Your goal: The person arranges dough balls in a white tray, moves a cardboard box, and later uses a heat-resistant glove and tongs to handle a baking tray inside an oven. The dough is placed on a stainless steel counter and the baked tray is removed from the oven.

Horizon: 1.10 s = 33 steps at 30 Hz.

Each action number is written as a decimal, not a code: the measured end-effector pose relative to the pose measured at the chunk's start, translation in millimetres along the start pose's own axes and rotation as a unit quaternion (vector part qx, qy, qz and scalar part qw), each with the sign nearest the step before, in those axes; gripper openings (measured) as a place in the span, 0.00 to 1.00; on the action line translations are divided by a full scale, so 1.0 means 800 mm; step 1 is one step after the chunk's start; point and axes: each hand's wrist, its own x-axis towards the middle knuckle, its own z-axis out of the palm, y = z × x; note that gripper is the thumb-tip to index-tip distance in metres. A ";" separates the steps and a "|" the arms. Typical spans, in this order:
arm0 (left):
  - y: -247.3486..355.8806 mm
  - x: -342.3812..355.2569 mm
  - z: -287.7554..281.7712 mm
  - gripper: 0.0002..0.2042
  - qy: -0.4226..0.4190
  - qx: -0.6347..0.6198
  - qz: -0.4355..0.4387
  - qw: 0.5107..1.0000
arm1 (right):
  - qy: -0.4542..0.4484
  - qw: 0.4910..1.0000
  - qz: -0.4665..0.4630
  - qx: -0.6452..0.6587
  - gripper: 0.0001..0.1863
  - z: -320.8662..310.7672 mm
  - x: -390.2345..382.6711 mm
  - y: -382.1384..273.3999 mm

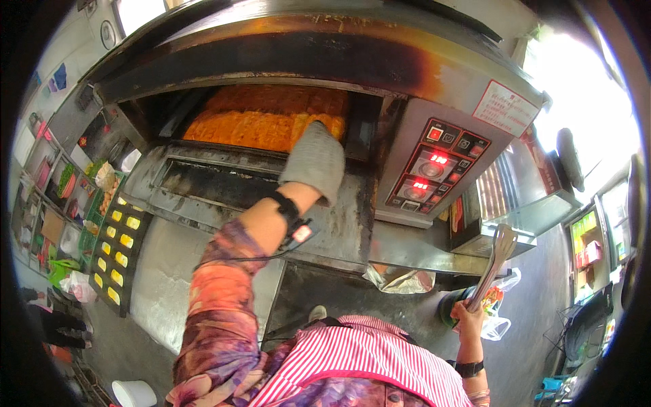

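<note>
My left hand (314,163) wears a thick grey oven mitt and reaches into the open mouth of a deck oven (386,68). The mitt's tip is at the front edge of a wide slab of orange-brown baked goods (234,122), scored into rows. Inside the mitt my fingers are hidden, so I cannot tell whether they grip anything. Away to the right, my right hand (468,314) is closed around the lower end of long metal tongs (494,261), whose broad end points up.
Beside the oven mouth is a control panel (437,166) with red lit displays. A black tray (115,254) with several yellow-filled cups stands at the left, by a metal surface (176,278). A glass-sided metal cabinet (522,190) stands right. A white bucket (134,393) sits lower left.
</note>
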 end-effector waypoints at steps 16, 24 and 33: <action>0.018 -0.026 0.013 0.12 -0.069 0.030 -0.017 0.997 | 0.015 1.000 0.011 -0.005 0.13 -0.089 -0.034 0.019; -0.040 -0.141 -0.026 0.11 -0.130 0.115 0.019 0.985 | -0.042 0.999 0.000 -0.031 0.12 -0.074 -0.005 0.017; -0.128 -0.207 0.000 0.10 -0.181 0.238 -0.040 0.954 | -0.063 0.997 0.000 -0.045 0.13 -0.020 0.009 0.010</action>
